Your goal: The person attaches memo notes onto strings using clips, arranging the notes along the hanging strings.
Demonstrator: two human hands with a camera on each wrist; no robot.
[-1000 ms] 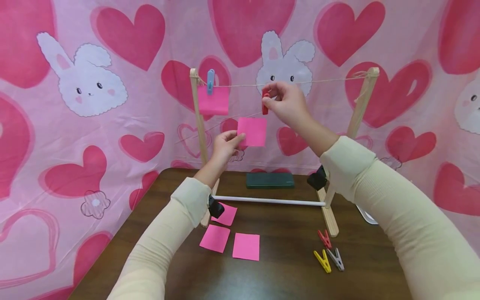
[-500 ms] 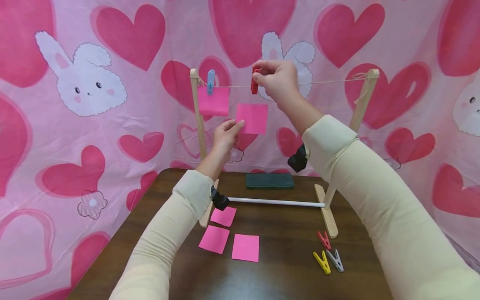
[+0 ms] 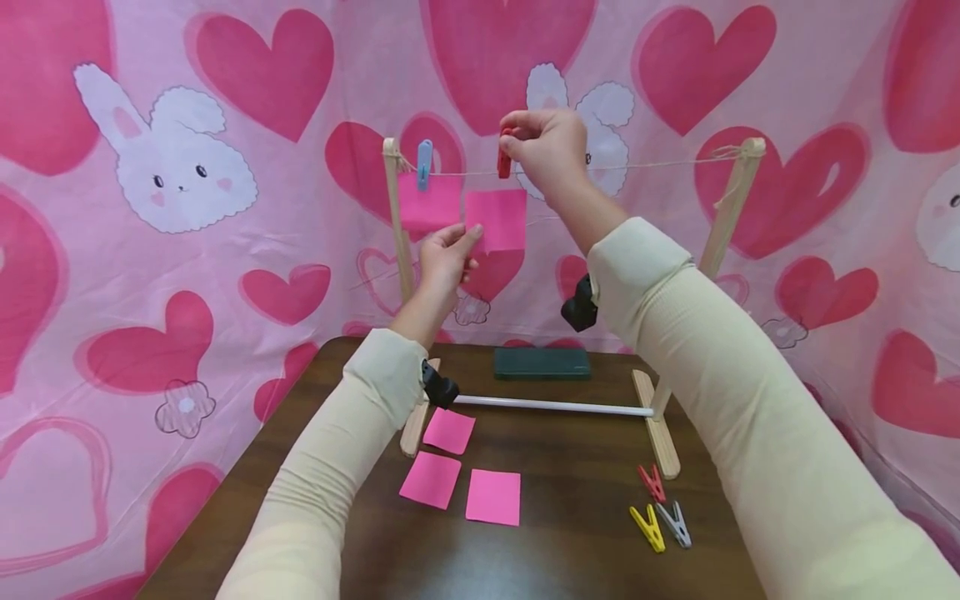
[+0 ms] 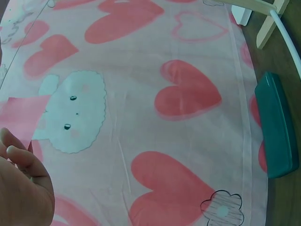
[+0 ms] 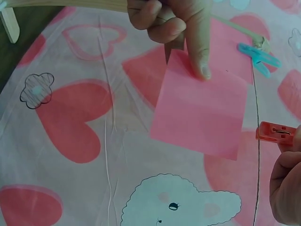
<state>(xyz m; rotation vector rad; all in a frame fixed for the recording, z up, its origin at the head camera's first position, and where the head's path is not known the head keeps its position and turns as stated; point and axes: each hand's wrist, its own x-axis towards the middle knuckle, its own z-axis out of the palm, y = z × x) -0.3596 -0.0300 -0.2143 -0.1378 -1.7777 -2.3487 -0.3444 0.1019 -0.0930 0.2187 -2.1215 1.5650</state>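
Observation:
A pink sticky note (image 3: 501,218) is pinched by its left edge between the thumb and fingers of my left hand (image 3: 448,254), just below the string (image 3: 626,166). My right hand (image 3: 551,150) pinches a red clothespin (image 3: 505,158) at the string, above the note. In the right wrist view the red clothespin (image 5: 276,133) overlaps the string and stands apart from the note (image 5: 202,108). To the left, a blue clothespin (image 3: 424,163) holds another pink note (image 3: 429,204) on the string. The left wrist view shows only part of the left hand (image 4: 26,183) and note.
The string runs between two wooden posts (image 3: 729,208) joined low by a white rod (image 3: 555,407). Three pink notes (image 3: 492,497) lie on the brown table (image 3: 570,550). Red, yellow (image 3: 648,528) and grey clothespins lie at right. A green case (image 3: 542,363) sits behind the rod.
The left hand has raised the note toward the string. My right hand has moved up and left with the red clothespin, from below the string to the string itself.

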